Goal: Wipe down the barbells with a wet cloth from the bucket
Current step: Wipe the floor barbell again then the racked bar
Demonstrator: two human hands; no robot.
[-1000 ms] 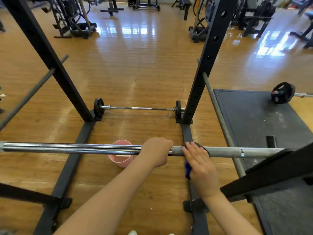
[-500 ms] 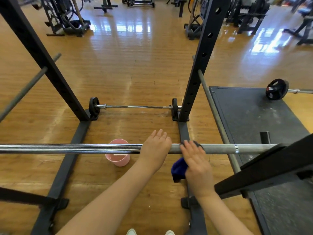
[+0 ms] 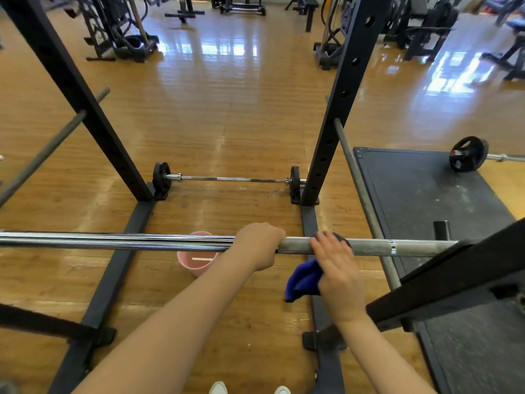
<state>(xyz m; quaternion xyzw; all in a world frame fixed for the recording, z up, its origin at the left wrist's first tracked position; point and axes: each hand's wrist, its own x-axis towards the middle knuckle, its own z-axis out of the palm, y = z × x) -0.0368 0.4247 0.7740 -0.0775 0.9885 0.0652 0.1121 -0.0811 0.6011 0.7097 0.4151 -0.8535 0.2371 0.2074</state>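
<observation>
dull grey barbell (image 3: 369, 247) sleeve, shiny chrome shaft, blue cloth (image 3: 302, 278) draped over.

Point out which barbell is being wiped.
The racked barbell nearest the camera: the left hand grips it, the right hand presses the blue cloth on it.

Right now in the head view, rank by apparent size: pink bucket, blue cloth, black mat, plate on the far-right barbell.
1. Black mat
2. Pink bucket and blue cloth: alike, both partly hidden, unranked
3. Plate, though it lies farther away
</observation>
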